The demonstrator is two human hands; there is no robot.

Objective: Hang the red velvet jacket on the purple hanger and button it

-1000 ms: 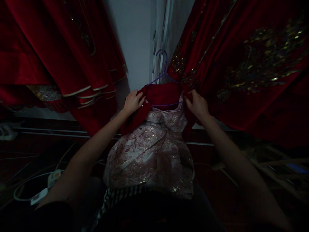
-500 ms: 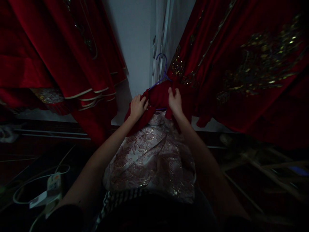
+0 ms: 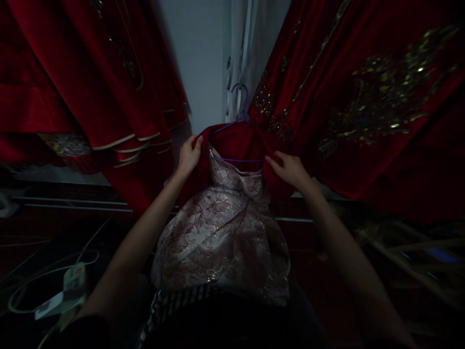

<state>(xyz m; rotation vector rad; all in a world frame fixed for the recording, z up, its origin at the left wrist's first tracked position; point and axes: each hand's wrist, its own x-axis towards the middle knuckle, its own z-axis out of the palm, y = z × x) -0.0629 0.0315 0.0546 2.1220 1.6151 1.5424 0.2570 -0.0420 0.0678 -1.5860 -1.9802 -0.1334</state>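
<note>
A red jacket (image 3: 236,140) is draped on a purple hanger (image 3: 242,104), over a pale pink dress (image 3: 218,232) with a shiny floral pattern. The jacket's front is spread apart, so the dress's top and the hanger's lower bar show between its sides. My left hand (image 3: 189,155) pinches the jacket's left front edge between thumb and fingers. On the other side, my right hand (image 3: 288,168) grips the right front edge. The dress's skirt spreads down toward my lap.
Red garments with pale piping hang at the left (image 3: 119,97). Another red garment with gold sequins (image 3: 392,87) hangs at the right. A white power strip (image 3: 74,281) with cables lies low left. Wooden slats (image 3: 403,261) lie low right. A pale wall panel (image 3: 196,58) stands behind.
My hands have moved apart, left hand leftward and right hand rightward. The jacket's front has opened wider, baring the top of the dress and the hanger's bar.
</note>
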